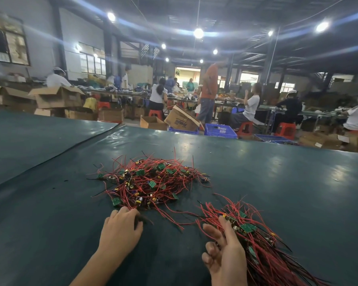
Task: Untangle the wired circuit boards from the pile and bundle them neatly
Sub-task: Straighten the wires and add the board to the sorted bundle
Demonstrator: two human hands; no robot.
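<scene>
Head view: left hand (120, 226) grips the tangled red-wired pile (151, 182); right hand (225, 256), fingers loose, touches the bundle (262, 250).

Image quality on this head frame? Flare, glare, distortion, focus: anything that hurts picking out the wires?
Head view: the ceiling lamps blow out and throw long blue streaks of flare. Soft glare patches sit on the green table cover, whose far edge runs tilted from the wide-angle lens. The pile and the bundle are evenly lit and fairly sharp. The background workers are slightly soft.
</scene>
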